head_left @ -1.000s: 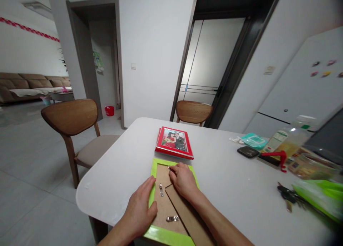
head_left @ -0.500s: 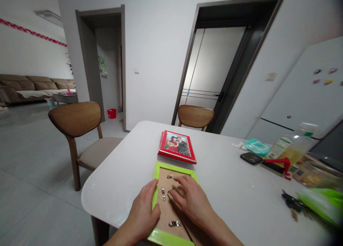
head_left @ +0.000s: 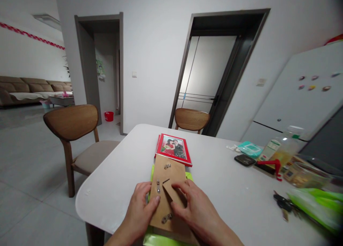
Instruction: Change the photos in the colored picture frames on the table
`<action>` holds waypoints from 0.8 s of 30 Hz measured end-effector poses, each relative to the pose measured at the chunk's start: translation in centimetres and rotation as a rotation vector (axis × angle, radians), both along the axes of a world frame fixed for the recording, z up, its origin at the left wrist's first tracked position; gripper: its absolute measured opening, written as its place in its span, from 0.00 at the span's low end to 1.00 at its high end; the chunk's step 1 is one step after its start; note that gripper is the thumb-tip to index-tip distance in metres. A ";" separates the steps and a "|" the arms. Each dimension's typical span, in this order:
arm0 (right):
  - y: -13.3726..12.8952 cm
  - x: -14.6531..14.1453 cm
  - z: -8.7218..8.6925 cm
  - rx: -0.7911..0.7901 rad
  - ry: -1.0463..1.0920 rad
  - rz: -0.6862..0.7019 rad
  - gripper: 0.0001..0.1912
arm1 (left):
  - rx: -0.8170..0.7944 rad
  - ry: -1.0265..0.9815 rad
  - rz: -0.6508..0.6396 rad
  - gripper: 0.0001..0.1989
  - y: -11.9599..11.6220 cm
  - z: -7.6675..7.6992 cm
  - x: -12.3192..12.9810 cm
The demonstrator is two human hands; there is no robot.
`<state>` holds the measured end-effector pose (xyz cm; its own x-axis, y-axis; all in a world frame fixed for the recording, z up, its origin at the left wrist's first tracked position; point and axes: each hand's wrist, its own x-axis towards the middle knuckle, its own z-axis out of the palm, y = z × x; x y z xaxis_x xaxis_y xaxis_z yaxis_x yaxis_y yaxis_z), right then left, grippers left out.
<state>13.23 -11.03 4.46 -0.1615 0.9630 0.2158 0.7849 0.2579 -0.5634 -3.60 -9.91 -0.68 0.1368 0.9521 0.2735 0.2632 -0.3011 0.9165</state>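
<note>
A brown backing board point(head_left: 162, 205) with metal clips is raised and tilted above a lime-green picture frame point(head_left: 160, 240) on the table. My left hand point(head_left: 140, 206) grips the board's left edge, thumb on its face. My right hand point(head_left: 198, 210) is closed on the board's right side, with fingers and thumb at the stand flap point(head_left: 173, 191), which is partly swung out. The board covers most of the green frame and overlaps the near edge of a red picture frame point(head_left: 173, 147) showing a couple's picture.
The white table point(head_left: 115, 188) has a rounded left corner. On its right lie a black flat object point(head_left: 244, 160), a teal packet point(head_left: 250, 149), a bottle point(head_left: 280, 146), a clear container point(head_left: 305, 174), keys point(head_left: 285, 205) and a green bag point(head_left: 316, 206). Wooden chairs point(head_left: 72, 122) stand around.
The backing board has come up out of the green frame, held by both hands, and moved slightly away from me. My view has shifted a little.
</note>
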 end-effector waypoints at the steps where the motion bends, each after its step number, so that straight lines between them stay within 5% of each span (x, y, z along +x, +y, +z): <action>1: 0.0 -0.1 0.2 0.008 0.038 0.029 0.17 | -0.075 -0.109 -0.020 0.13 0.1 0.3 -0.2; 3: 0.2 0.3 0.0 0.014 0.104 0.047 0.17 | -0.252 -0.312 -0.054 0.14 0.4 0.5 -1.2; 6: 0.9 2.2 -1.6 0.034 0.049 -0.116 0.21 | -0.374 -0.442 -0.013 0.15 0.6 0.3 -4.0; 9: 1.2 4.2 -4.0 -0.031 -0.134 -0.302 0.26 | -0.416 -0.406 0.100 0.15 0.7 -0.1 -7.7; 15: 1.6 5.3 -5.9 -0.167 -0.207 -0.340 0.27 | -0.368 -0.071 0.254 0.19 1.8 -0.4 -13.2; 19: 1.9 5.5 -5.4 -0.219 0.119 -0.404 0.27 | 0.038 0.263 0.454 0.25 1.2 0.2 -11.2; 24: -0.1 4.7 -4.0 -0.521 1.105 -0.333 0.37 | -0.019 0.363 -0.018 0.30 -1.9 0.4 -2.5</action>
<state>17.92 -11.11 0.49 0.1280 0.9335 -0.3350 -0.1833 -0.3097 -0.9330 -6.12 -11.79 -0.30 0.2387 0.9531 0.1862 0.5674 -0.2925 0.7697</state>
